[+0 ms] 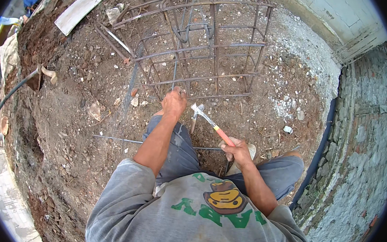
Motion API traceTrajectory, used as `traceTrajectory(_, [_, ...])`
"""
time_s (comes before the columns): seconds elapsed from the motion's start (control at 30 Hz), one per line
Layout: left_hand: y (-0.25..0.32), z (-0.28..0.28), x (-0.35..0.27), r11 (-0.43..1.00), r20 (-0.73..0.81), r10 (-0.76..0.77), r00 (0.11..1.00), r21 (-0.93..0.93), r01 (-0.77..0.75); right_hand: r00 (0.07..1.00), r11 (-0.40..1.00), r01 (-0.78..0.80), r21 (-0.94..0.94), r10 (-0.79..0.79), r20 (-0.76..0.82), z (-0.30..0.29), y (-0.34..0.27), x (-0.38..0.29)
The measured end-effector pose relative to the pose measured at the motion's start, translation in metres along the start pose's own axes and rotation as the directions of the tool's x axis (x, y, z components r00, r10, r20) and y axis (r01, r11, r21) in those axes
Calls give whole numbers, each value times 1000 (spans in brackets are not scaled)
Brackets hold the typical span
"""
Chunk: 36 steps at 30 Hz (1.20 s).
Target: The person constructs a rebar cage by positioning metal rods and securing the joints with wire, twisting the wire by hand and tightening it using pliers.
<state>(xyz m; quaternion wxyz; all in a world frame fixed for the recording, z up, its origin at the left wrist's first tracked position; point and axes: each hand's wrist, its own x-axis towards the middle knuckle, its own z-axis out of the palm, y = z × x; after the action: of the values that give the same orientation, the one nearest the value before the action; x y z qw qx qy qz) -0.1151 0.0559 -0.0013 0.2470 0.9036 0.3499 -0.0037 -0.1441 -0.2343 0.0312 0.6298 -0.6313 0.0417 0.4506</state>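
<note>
A cage of bent steel reinforcing bars stands on the soil in front of me. My left hand is closed at its near lower edge, by a thin upright rod; what its fingers grip is hidden. My right hand holds a hammer by its red handle, the metal head pointing up and left, to the right of my left hand and apart from the cage. Under the hammer head a short stake stands in the soil. A thin steel rod lies crosswise near my legs.
A pale board lies at the upper left, and loose bars lie left of the cage. A tool with a wooden handle rests at the left. A rough wall and a dark pipe border the right side. Rubble dots the soil.
</note>
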Motion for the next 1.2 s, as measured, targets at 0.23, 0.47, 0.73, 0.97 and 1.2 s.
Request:
traceTrajectory(0.23, [-2,-2,-14,995,39,94,995,30,-95,940,973,-64,221,133,-313,-17,24,35])
traceTrajectory(0.47, [17,-10,-43,791,29,441,897,-484,-373,790,638,286,-715,-580,-201,13,-37,86])
traceTrajectory(0.73, [44,-30,-71,623,60,647,760,-617,-481,961,906,264,-330,-220,165,8,-118,85])
traceTrajectory(0.97, [58,-38,-75,724,71,355,932,-651,-227,975,944,179,-277,-132,179,9,-113,91])
traceTrajectory(1.2, [49,-29,-50,854,-126,190,974,-469,-227,822,987,-48,152,-47,568,30,-99,82])
